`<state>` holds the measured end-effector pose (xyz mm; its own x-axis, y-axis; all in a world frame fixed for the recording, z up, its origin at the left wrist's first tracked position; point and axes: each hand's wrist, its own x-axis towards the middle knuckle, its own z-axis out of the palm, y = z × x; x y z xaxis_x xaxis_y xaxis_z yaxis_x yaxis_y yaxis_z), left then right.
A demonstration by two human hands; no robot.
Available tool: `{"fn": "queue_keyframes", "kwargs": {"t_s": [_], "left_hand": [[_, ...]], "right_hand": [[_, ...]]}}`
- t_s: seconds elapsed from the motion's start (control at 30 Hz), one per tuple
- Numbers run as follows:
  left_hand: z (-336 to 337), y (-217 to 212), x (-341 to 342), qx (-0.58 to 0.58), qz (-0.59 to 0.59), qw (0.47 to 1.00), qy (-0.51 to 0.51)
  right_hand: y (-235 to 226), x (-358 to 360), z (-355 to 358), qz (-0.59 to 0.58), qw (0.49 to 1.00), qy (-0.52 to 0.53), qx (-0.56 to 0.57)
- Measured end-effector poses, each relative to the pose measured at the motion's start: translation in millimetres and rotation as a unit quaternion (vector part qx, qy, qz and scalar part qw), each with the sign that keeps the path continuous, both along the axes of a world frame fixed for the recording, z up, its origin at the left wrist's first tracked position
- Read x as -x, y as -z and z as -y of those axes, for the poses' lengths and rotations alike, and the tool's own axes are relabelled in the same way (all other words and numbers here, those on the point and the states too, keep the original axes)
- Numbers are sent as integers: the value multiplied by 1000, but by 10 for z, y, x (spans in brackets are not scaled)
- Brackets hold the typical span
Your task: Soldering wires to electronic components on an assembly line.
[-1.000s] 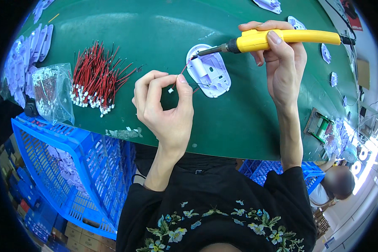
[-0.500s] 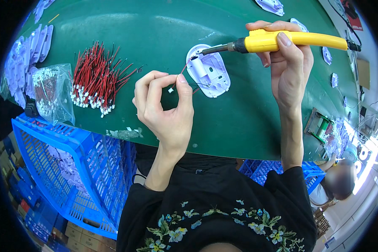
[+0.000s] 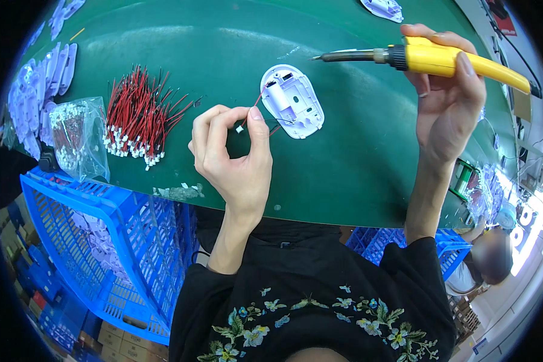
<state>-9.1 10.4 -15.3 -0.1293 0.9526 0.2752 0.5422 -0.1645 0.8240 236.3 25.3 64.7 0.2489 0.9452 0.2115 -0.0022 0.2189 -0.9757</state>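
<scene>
Head view: a pale-lilac oval plastic shell lies at twelve o'clock. The left hand pinches a thin red wire running to it; whether joined, unclear. The right hand, at two, grips a yellow-handled soldering iron, tip off the shell. Loose white-plugged red wires, at ten, seem unused. No writing is legible.

A large blue plastic crate with slotted walls borders the near left edge of the green worktable. Brown cardboard boxes show below the crate, and blue boxes to its lower left. Well beyond the crate, on the tabletop, lies a thin yellow stick. Well right of the crate appears a second blue slotted crate; farther right of it, a co-worker in a pale top and bright lights.
</scene>
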Motion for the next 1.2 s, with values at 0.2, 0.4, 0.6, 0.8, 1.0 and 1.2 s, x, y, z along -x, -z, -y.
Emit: {"fn": "queue_keyframes", "kwargs": {"t_s": [0.2, 0.4, 0.6, 0.8, 1.0, 1.2], "left_hand": [[6, -99, 73, 64, 40, 996, 44], [79, -556, 368, 32, 88, 994, 61], [487, -1385, 2095, -140, -203, 943, -221], [793, -1266, 3549, -65, -398, 862, -308], [527, -819, 3172, 18, -522, 819, -239], [100, -684, 1573, -29, -312, 949, -46]], "right_hand": [[-218, -318, 171, -52, 997, -23, -50], [-218, -605, 688, -26, 994, 98, -52], [-39, -1026, 999, -61, 970, 231, -46], [115, -1076, 1171, -95, 963, 250, -38], [201, -1105, 1185, -126, 975, 182, -25], [251, -1429, 1416, -130, 979, 159, -7]]}}
